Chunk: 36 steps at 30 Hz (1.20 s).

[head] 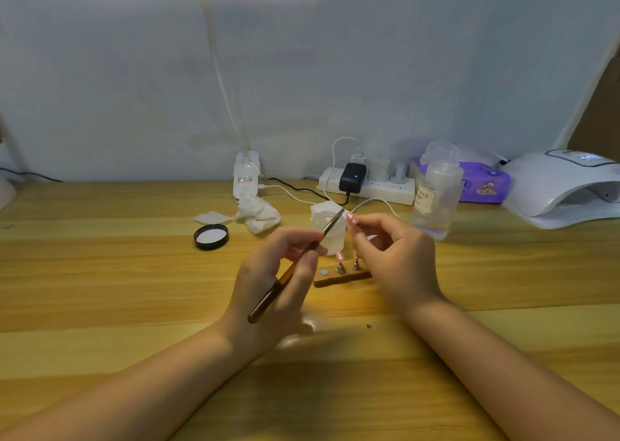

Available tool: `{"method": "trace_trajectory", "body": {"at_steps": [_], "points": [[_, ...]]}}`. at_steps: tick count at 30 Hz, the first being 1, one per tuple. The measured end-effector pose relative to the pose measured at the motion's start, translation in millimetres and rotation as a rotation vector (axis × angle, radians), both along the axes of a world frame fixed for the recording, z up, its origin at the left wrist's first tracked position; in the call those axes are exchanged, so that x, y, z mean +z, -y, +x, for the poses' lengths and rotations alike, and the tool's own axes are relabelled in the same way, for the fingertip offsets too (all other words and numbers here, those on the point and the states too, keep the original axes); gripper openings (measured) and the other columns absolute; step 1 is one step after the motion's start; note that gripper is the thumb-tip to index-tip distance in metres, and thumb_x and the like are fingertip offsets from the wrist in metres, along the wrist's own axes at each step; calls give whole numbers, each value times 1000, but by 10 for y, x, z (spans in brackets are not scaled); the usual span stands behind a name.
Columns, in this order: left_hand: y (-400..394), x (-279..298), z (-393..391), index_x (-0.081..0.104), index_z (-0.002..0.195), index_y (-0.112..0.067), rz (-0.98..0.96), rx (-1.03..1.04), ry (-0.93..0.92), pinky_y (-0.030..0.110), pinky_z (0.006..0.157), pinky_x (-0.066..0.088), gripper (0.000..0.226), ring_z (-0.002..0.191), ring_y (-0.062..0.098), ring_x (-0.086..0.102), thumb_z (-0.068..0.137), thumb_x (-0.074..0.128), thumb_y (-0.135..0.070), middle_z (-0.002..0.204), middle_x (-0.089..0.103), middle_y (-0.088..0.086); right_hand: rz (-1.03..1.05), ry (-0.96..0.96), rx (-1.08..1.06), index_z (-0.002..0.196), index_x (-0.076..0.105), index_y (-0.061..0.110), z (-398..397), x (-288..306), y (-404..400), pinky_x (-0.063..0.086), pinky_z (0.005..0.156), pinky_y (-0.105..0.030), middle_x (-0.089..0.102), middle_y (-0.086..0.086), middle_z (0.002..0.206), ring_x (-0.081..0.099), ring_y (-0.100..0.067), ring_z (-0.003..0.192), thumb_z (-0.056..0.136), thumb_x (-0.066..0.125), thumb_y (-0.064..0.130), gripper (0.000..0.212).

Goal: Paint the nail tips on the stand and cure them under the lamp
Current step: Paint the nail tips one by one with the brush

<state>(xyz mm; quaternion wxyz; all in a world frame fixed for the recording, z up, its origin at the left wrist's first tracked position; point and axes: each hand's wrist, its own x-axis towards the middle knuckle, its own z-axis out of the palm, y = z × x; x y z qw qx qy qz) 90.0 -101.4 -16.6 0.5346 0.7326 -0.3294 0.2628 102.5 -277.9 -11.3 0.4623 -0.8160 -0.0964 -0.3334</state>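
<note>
Though blurred, bottle (434,190) label: "NAIL".

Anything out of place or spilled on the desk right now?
No spill shows. A black lid lies apart, upside down, beside crumpled tissue. The stand has one bare spot where a holder is missing.
</note>
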Motion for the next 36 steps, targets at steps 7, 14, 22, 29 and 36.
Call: {"method": "trace_trajectory", "body": {"at_steps": [7, 14, 22, 29, 36], "points": [[13, 23, -36, 61, 113, -7, 26, -2, 7, 29, 79, 56, 29, 93, 11, 67, 91, 50, -24, 98, 70, 0, -36, 33, 26, 101, 70, 18, 6, -2, 0, 56, 55, -33, 66, 10, 74, 62, -8, 61, 86, 65, 28, 18], [-5, 27, -54, 64, 106, -6, 15, -35, -32, 25, 77, 53, 30, 89, 10, 68, 89, 49, -26, 92, 72, 0, -37, 10, 17, 100, 70, 18, 13, -18, 20, 57, 58, -40, 70, 3, 80, 66, -13, 67, 85, 68, 19, 15], [1, 26, -53, 62, 108, -13, -6, 4, -22, 20, 79, 49, 27, 91, 6, 65, 91, 48, -29, 94, 70, -6, -30, -3, 9, 101, 71, 15, 14, 5, 26, 57, 60, -41, 71, 1, 83, 66, -15, 68, 84, 69, 22, 18], [-30, 20, -37, 67, 104, -13, 9, -33, -70, 22, 78, 49, 29, 90, 12, 67, 90, 48, -30, 91, 72, -3, -10, -32, 1, 100, 72, 17, 19, 1, 46, 57, 60, -38, 71, 2, 81, 66, -12, 65, 85, 69, 18, 15], [-3, -7, -25, 59, 105, -23, -87, 0, -152, 25, 77, 52, 23, 88, 10, 65, 91, 46, -35, 91, 67, -11, 58, -54, -1, 97, 70, 21, 20, 57, 80, 55, 55, -22, 68, 11, 76, 65, -4, 64, 86, 67, 26, 12]]}}
